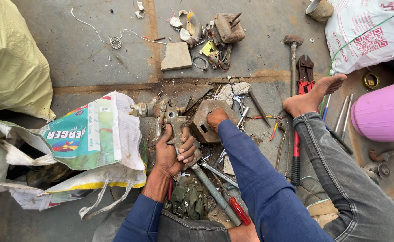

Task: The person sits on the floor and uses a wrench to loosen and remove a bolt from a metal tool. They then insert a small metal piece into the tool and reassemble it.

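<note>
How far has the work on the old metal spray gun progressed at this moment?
Done: nothing can be confirmed; the grimy metal spray gun still looks assembled. In hand: the left hand grips its handle, and the right hand rests on a rusty metal block. Left: the red-handled screwdriver and steel wrench lie unused on the floor.

spray gun (163, 114): dull, grimy bare metal. block (206, 121): rusty rough metal. screwdriver (238, 210) handle: glossy red plastic. rag (188, 201): oily cloth. floor (80, 58): rough matt concrete.
</note>
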